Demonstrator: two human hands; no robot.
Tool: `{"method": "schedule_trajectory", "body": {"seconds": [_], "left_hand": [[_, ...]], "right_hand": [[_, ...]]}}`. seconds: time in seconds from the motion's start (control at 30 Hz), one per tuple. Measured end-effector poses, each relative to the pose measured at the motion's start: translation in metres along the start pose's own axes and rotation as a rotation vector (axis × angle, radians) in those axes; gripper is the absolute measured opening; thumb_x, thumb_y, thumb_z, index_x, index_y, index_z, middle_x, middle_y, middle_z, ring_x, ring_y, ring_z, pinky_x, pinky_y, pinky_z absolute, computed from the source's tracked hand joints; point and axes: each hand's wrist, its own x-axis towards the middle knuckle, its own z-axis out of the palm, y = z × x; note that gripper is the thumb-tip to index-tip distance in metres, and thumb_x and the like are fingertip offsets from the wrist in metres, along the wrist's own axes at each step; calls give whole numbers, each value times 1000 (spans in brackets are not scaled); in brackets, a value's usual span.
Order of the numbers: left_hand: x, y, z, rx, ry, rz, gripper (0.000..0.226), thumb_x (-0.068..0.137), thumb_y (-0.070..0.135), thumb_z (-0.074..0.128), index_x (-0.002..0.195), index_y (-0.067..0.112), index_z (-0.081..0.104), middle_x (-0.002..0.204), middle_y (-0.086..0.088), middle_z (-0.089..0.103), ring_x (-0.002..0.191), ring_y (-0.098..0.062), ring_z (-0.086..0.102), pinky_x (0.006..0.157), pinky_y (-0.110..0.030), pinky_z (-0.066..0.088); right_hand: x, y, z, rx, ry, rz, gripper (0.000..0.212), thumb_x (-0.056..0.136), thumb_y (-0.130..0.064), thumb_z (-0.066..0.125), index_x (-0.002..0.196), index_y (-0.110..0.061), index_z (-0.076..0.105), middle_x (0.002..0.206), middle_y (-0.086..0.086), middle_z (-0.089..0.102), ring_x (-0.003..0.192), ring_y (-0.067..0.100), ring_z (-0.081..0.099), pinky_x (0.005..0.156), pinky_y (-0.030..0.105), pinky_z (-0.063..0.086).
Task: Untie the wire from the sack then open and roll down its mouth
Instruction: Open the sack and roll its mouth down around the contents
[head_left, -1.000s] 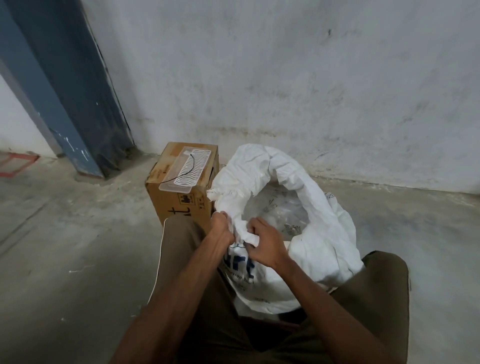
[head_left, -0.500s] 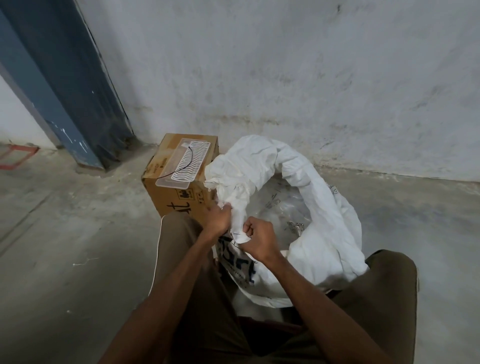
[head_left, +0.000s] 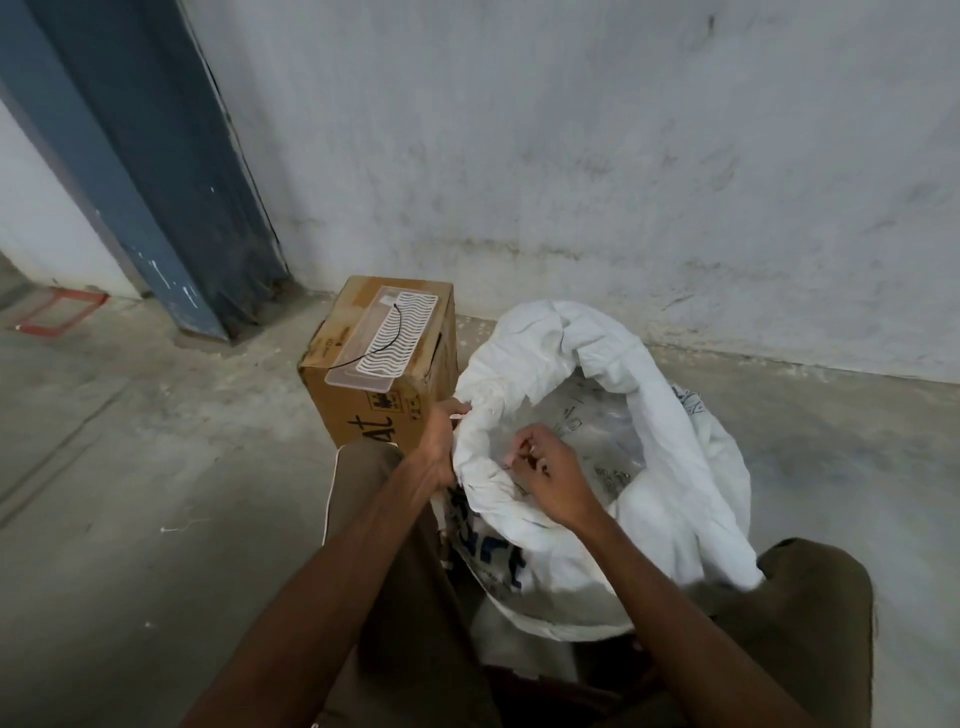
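Observation:
A white woven sack (head_left: 685, 488) with blue print stands on the floor between my knees, its mouth wide and the rim rolled outward. Clear plastic packets show inside it. My left hand (head_left: 441, 441) grips the near left rim from outside. My right hand (head_left: 550, 473) pinches the near rim from inside the mouth. A thin black wire (head_left: 387, 340) lies curved on a clear plastic tray atop the cardboard box.
A brown cardboard box (head_left: 371, 410) stands just left of the sack, touching it, with a clear tray (head_left: 384, 338) on top. A grey wall runs behind, a blue steel column (head_left: 156, 171) at the back left. Bare concrete floor spreads to the left and right.
The near rim of the sack has been pulled wider and lower. My left hand slid outward along the rim; my right hand moved up inside the mouth.

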Motion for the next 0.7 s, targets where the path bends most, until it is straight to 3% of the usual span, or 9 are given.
{"method": "schedule_trajectory", "body": {"seconds": [0.1, 0.2, 0.3, 0.37, 0.43, 0.53, 0.6, 0.7], "left_hand": [[7, 9, -1, 26, -119, -12, 42, 83, 25, 55, 118, 5, 64, 109, -20, 62, 96, -33, 59, 92, -43, 46], [8, 12, -2, 97, -155, -29, 46, 83, 26, 54, 118, 0, 67, 110, -22, 67, 101, -35, 62, 98, -46, 49], [14, 11, -9, 108, -167, -46, 50, 86, 26, 50, 125, -2, 65, 115, -22, 65, 105, -34, 60, 100, -45, 47], [19, 8, -17, 115, -212, -47, 47, 86, 26, 52, 124, 3, 67, 119, -21, 66, 105, -35, 62, 100, -46, 49], [21, 8, -24, 142, -273, -40, 46, 90, 32, 57, 126, 5, 67, 128, -22, 66, 114, -37, 62, 110, -50, 45], [21, 18, -31, 346, -241, 12, 59, 89, 51, 67, 131, 11, 64, 123, -14, 71, 117, -30, 66, 110, -48, 47], [19, 30, -32, 571, -120, 100, 67, 80, 61, 73, 129, 16, 64, 109, -2, 75, 104, -22, 71, 101, -43, 54], [12, 41, -30, 836, -47, 363, 65, 60, 64, 85, 117, 42, 63, 104, 20, 71, 93, 0, 70, 84, -27, 58]], "right_hand": [[28, -11, -7, -681, 132, -252, 73, 65, 0, 68, 132, -21, 50, 128, 1, 52, 110, 22, 57, 89, 38, 47], [64, -28, -9, -1090, -26, -377, 103, 66, -2, 71, 155, -33, 30, 160, 4, 31, 139, 33, 36, 108, 51, 33], [95, -35, -10, -1219, -250, -450, 89, 76, -8, 73, 152, -35, 35, 170, 3, 7, 154, 39, 8, 121, 58, 10], [112, -40, -10, -1290, -377, -515, 75, 75, -17, 78, 142, -29, 48, 169, 4, 15, 156, 36, 4, 123, 57, 2], [125, -45, -8, -1350, -510, -523, 72, 77, -25, 78, 142, -23, 48, 159, 3, 39, 154, 29, 20, 126, 52, 1], [134, -48, -11, -1386, -549, -470, 65, 83, -23, 72, 142, -19, 45, 137, 3, 61, 128, 25, 55, 123, 43, 22], [137, -49, -14, -1345, -508, -446, 59, 82, -20, 73, 137, -19, 51, 126, 3, 67, 111, 26, 63, 109, 39, 40], [141, -55, -11, -1313, -472, -472, 54, 79, -19, 76, 130, -19, 57, 117, 0, 70, 105, 25, 66, 96, 37, 46]]}}
